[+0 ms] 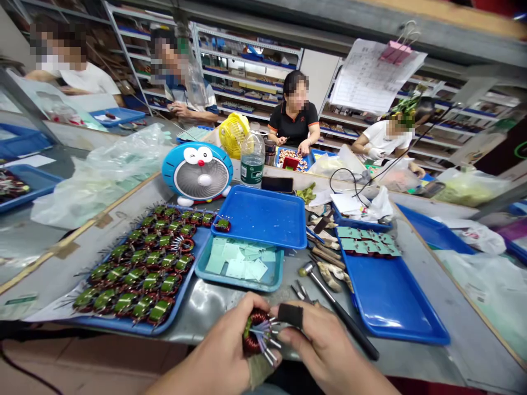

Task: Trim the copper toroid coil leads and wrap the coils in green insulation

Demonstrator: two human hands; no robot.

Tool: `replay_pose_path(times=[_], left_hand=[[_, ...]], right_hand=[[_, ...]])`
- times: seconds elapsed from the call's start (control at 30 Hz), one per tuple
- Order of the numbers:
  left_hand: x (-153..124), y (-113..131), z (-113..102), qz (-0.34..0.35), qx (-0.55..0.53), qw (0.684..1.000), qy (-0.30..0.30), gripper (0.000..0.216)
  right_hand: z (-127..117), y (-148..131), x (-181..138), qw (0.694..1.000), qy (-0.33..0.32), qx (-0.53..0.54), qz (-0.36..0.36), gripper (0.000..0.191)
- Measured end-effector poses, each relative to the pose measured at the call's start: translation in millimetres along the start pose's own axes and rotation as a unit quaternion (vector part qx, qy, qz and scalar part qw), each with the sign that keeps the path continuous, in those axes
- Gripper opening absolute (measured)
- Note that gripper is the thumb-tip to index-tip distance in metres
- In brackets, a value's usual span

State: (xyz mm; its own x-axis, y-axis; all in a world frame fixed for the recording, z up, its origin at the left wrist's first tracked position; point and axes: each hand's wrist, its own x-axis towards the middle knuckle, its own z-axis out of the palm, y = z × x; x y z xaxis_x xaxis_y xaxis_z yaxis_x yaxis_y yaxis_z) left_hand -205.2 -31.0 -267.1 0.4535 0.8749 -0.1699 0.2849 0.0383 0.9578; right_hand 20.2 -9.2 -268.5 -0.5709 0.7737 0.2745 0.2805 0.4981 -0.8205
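My left hand [224, 351] is closed round a copper-wound ring coil [252, 333] with green tape and several bare wire ends pointing right. My right hand [325, 345] pinches those wire ends, a black sleeve [290, 315] on one finger. Both hands are at the near edge of the grey bench [214, 307]. To the left a blue tray [142, 326] holds rows of several similar coils [140, 269].
A teal tray of pale green slips [241, 263] and a blue tray [263, 216] sit ahead. Tools [341, 315] lie beside a long blue tray with green boards [366, 241]. A cartoon fan [197, 173], bottle [252, 156] and several seated people lie beyond.
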Motion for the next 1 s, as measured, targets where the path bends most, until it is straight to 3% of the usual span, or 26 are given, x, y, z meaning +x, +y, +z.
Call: replay_pose_path(times=[0.17,0.33,0.53,0.7,0.77,0.9,1.0], left_hand=[[-7.6,3.2,3.4,0.036,-0.038,0.999,-0.009,0.026],[-11.2,7.9,0.6,0.022,-0.041,0.999,0.026,0.027],[-7.8,5.4,-0.8,0.034,-0.015,0.998,0.043,0.028],[-8.3,8.9,2.7,0.065,-0.005,0.997,0.047,0.019],[-8.8,9.8,5.1,0.082,-0.004,0.995,0.060,0.017],[-9.7,2.2,7.1,0.085,-0.001,0.994,0.068,0.018],[-8.9,-9.7,3.4,0.052,0.030,0.996,0.064,0.028]], right_hand=[[-0.2,-5.2,2.1,1.000,-0.014,-0.006,-0.017,0.011],[0.5,-5.9,6.6,0.999,-0.002,-0.029,-0.045,0.016],[-1.2,-6.5,7.6,0.971,0.015,-0.178,-0.156,0.033],[-0.8,-6.5,2.8,0.950,-0.012,-0.255,-0.180,0.020],[7.7,-2.1,-0.9,0.949,0.009,-0.251,-0.190,0.020],[29.7,9.2,-6.9,0.946,0.124,-0.228,-0.191,0.022],[30.6,9.0,-7.4,0.965,0.113,-0.194,-0.133,0.023]])
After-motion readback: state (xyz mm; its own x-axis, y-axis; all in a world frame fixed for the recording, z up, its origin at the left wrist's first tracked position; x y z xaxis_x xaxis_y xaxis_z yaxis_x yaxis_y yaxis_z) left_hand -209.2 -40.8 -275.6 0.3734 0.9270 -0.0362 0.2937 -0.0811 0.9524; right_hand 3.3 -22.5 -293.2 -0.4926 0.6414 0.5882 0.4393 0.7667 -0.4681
